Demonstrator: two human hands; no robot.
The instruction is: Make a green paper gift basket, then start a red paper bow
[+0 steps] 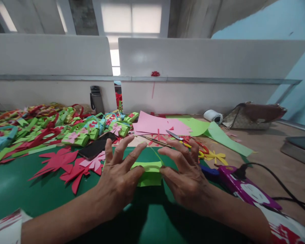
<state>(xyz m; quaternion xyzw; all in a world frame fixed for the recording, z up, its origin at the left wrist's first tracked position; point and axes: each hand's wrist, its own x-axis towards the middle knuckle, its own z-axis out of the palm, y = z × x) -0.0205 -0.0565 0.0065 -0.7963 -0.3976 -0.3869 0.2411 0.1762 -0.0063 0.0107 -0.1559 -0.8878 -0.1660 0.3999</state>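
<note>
At lower centre of the frame, the left hand (120, 178) and right hand (186, 178) pinch green paper (149, 180), apparently mid-fold, the next move likely calling for even pressure.

There's the grey bottle (98, 101), upright against the white partition (205, 96); a dark phone (98, 146) lies flat, a brown-flapped handbag (254, 117) rests far right, and a black plug (240, 173) sits in the purple power strip (251, 188)!

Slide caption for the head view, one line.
Left hand and right hand hold a folded lime-green paper piece over a dark-green mat, with red paper flowers lying to the left.
</note>
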